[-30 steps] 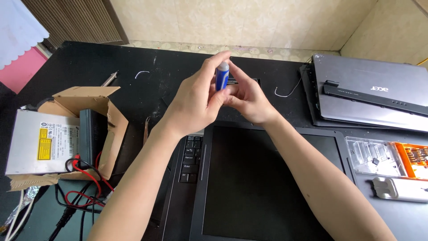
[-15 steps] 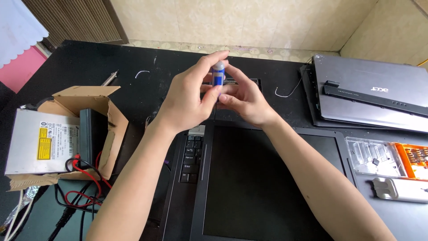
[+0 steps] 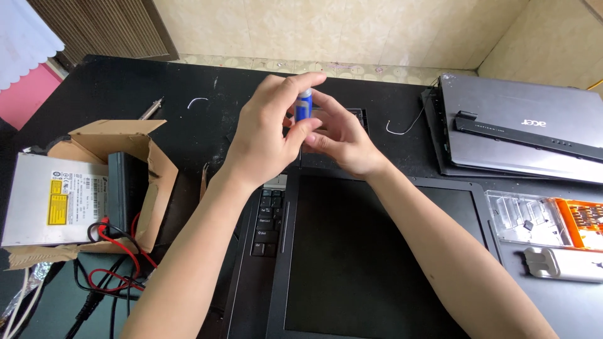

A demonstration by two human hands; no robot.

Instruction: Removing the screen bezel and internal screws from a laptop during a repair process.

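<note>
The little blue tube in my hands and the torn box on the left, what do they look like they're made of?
The blue tube, pinched between the left hand and right hand, looks like smooth, glossy plastic with a white tip, though most of it is hidden by fingers. The torn box looks like matte brown corrugated cardboard, judging by its ragged, bent flaps.

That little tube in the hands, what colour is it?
The tube is blue with a white top, seen in the head view.

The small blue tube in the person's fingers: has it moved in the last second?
Hardly. The small blue tube stays pinched between left hand and right hand, at the same spot left of the closed grey laptop.
</note>
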